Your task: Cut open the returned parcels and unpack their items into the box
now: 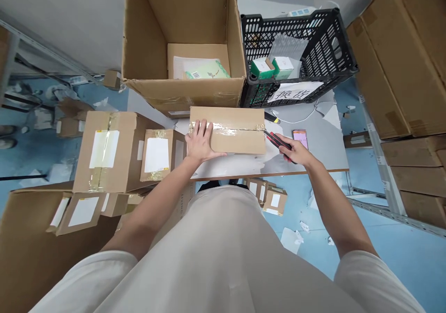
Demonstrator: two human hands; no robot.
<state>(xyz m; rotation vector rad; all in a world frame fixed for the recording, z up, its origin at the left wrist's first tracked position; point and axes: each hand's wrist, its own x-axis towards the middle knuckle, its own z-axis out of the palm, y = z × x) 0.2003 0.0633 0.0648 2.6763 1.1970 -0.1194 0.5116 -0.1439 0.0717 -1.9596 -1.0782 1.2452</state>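
A long brown cardboard box (237, 142) lies on the table, with clear tape along its middle seam. My left hand (202, 143) rests on the box's left end, fingers spread and thumb stretched along the near side. In my right hand (294, 151) is a red and black utility knife (278, 140), gripped by its handle. The knife's tip points at the box's right end, by the taped seam; whether it cuts into the tape I cannot tell. A phone (300, 138) with a lit pink screen lies just beyond my right hand.
Behind the box stand a large open carton (188, 89) and a black plastic crate (251, 92) holding small green-and-white boxes (283, 66). Taped parcels (78, 157) are stacked at the left. A yellow and black tool (272, 117) lies near the crate. Shelved cartons (414, 155) rise at the right.
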